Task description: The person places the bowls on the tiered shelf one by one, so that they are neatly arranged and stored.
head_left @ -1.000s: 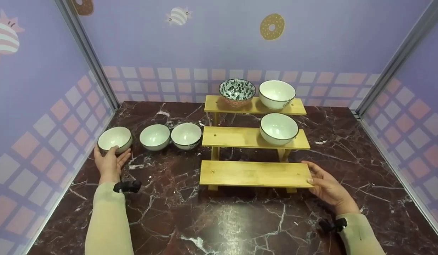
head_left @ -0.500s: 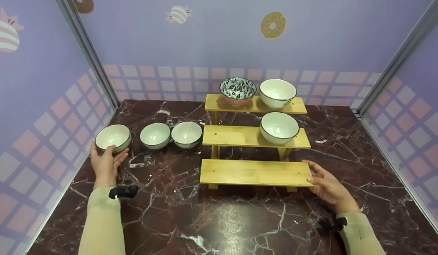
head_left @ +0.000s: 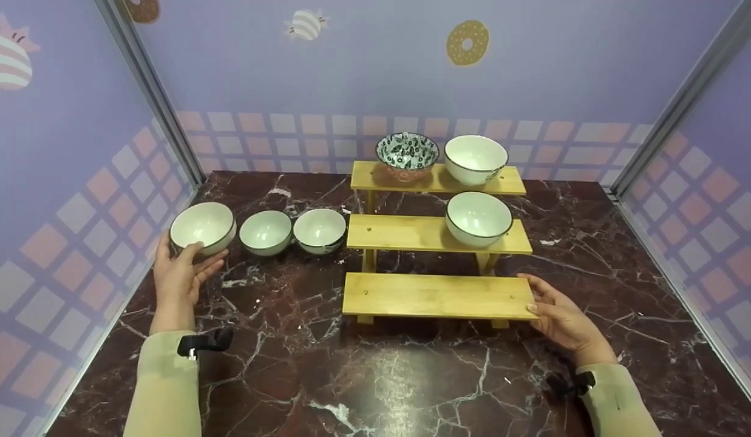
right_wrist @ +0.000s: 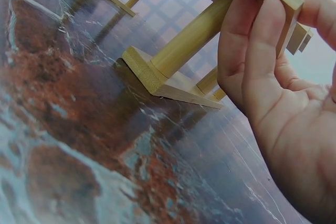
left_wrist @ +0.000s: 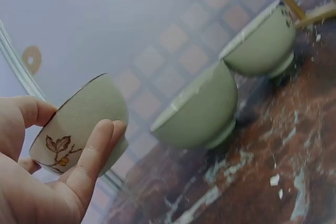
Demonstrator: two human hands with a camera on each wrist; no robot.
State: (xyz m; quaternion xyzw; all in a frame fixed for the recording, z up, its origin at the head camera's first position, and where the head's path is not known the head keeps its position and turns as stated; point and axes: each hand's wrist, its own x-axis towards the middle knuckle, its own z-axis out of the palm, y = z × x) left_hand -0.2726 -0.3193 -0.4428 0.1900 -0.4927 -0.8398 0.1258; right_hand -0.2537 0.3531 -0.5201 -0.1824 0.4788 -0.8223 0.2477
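My left hand (head_left: 180, 274) grips a white bowl (head_left: 203, 226) with a dark rim, thumb over the rim and fingers beneath. In the left wrist view that bowl (left_wrist: 79, 124) is raised off the table and shows a brown leaf pattern on its side. My right hand (head_left: 562, 315) pinches the right end of the lowest board of a three-step wooden rack (head_left: 439, 295). From the right wrist camera, fingers (right_wrist: 262, 40) lie under the board, close to a round leg. Beside the held bowl stand a pale green bowl (head_left: 266, 233) and another white bowl (head_left: 319, 231).
On the rack's top step sit a black-patterned bowl (head_left: 407, 156) and a white bowl (head_left: 476, 159). A pale green bowl (head_left: 479, 218) stands on the right of the middle step. Patterned walls (head_left: 363, 60) enclose the dark marbled table (head_left: 290, 376).
My left hand has lifted the white bowl, which shifted slightly left, then up and back to the right. My right hand stays on the rack's lowest board.
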